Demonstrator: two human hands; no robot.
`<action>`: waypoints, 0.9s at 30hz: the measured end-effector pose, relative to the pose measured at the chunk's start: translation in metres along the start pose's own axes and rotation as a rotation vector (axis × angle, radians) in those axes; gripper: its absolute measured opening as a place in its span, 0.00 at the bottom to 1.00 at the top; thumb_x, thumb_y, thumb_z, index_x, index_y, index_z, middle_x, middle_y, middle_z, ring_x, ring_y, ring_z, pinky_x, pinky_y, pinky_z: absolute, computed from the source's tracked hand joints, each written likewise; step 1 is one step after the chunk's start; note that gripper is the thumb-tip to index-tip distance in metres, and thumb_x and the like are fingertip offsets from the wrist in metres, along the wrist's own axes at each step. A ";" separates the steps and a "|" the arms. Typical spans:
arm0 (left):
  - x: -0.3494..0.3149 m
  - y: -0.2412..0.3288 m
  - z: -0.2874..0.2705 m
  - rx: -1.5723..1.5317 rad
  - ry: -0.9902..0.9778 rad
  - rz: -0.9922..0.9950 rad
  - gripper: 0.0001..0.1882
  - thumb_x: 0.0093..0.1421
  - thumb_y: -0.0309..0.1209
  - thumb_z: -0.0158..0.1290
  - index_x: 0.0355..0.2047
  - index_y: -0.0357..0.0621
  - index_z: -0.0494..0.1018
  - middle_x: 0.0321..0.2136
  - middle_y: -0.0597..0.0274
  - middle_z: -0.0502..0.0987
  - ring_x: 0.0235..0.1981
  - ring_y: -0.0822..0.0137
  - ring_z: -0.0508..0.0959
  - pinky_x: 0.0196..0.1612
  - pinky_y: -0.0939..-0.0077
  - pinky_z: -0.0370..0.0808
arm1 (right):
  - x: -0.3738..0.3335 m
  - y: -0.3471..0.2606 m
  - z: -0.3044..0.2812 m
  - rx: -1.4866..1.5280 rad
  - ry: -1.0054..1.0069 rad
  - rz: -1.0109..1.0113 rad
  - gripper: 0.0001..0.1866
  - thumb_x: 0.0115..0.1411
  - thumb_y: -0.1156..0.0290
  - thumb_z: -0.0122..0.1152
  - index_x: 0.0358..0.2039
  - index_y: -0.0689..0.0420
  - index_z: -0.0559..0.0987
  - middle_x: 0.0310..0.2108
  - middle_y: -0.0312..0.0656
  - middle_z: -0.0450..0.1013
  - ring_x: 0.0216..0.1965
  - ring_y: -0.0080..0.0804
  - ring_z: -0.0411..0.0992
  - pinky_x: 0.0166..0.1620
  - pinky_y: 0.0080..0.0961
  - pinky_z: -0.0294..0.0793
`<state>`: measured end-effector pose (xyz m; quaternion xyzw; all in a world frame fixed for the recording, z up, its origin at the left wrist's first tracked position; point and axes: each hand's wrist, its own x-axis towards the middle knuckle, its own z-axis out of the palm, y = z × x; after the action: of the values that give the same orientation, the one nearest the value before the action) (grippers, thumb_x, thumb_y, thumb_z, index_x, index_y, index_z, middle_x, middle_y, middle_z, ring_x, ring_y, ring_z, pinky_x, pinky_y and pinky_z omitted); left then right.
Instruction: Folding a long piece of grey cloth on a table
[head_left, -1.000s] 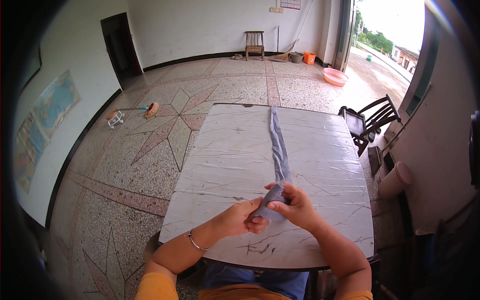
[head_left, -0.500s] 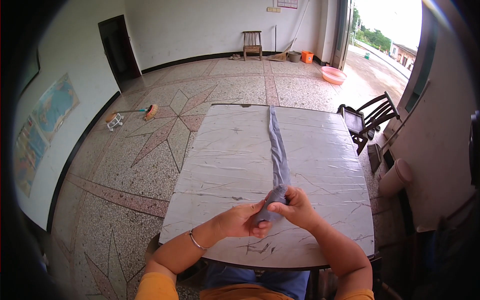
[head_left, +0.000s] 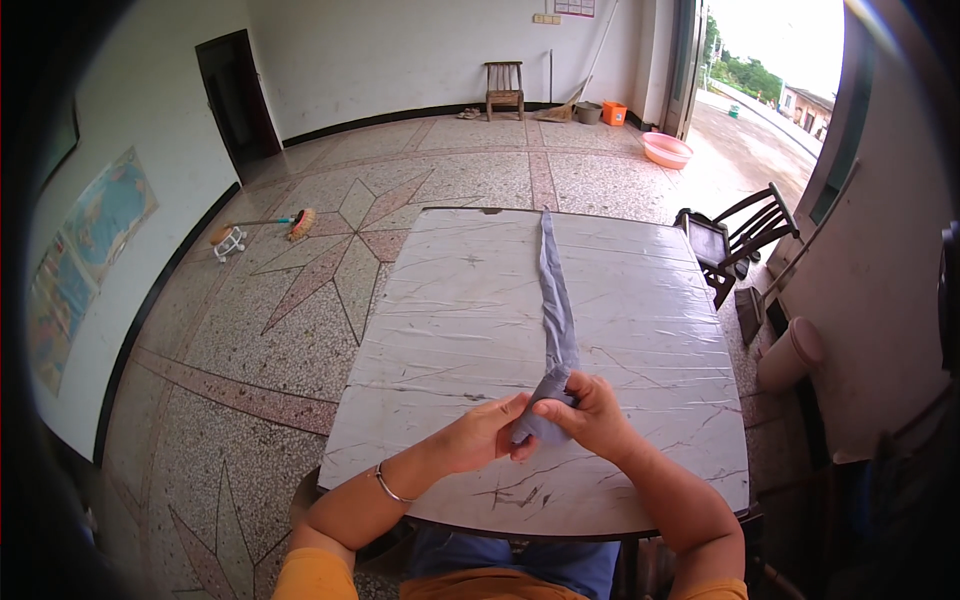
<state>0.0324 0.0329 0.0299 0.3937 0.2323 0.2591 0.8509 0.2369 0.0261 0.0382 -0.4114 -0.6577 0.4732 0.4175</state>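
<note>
A long strip of grey-blue cloth [head_left: 556, 300] runs from the far edge of the table [head_left: 450, 300] toward me, and its near end is rolled into a thick bundle. My left hand [head_left: 490, 432] grips the roll's lower left side, thumb on top and fingers curled beneath. On the right side, my right hand [head_left: 592, 412] wraps round the same roll with its thumb pressed across it. Both hands are closed on the cloth, just above the near half of the table. Some fingertips are hidden behind the roll.
A dark wooden chair [head_left: 735, 240] stands by the table's far right corner. Against the right wall is a pale pink bin [head_left: 792, 355]. A brush [head_left: 302, 224] lies on the floor at left. Farther back are a pink basin [head_left: 667, 150], an orange bucket [head_left: 613, 114] and another chair [head_left: 504, 88].
The roll has turned a little in my hands. My left hand's fingers have shifted slightly round it. The far end of the strip has narrowed a bit.
</note>
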 end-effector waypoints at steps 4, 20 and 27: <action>0.003 -0.006 -0.012 0.146 0.015 0.093 0.20 0.72 0.51 0.40 0.43 0.48 0.69 0.27 0.64 0.67 0.27 0.68 0.65 0.34 0.72 0.65 | 0.002 0.006 0.006 0.003 0.090 -0.089 0.17 0.56 0.61 0.74 0.35 0.62 0.80 0.22 0.33 0.74 0.27 0.15 0.66 0.31 0.19 0.70; -0.001 -0.004 -0.018 -0.169 -0.135 -0.045 0.18 0.72 0.47 0.43 0.44 0.46 0.69 0.27 0.66 0.68 0.29 0.67 0.69 0.33 0.74 0.65 | 0.005 0.000 0.009 0.148 0.054 -0.140 0.16 0.57 0.63 0.74 0.35 0.61 0.80 0.24 0.29 0.73 0.27 0.14 0.65 0.30 0.17 0.68; 0.003 -0.004 0.000 0.290 0.057 0.062 0.19 0.72 0.49 0.42 0.41 0.46 0.69 0.25 0.65 0.69 0.27 0.66 0.67 0.34 0.73 0.65 | 0.001 0.019 0.001 0.063 0.042 -0.020 0.18 0.58 0.62 0.73 0.39 0.63 0.80 0.28 0.32 0.77 0.29 0.14 0.68 0.34 0.18 0.72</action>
<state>0.0354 0.0330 0.0264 0.5121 0.2793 0.2601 0.7695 0.2379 0.0310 0.0199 -0.4015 -0.6374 0.4808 0.4487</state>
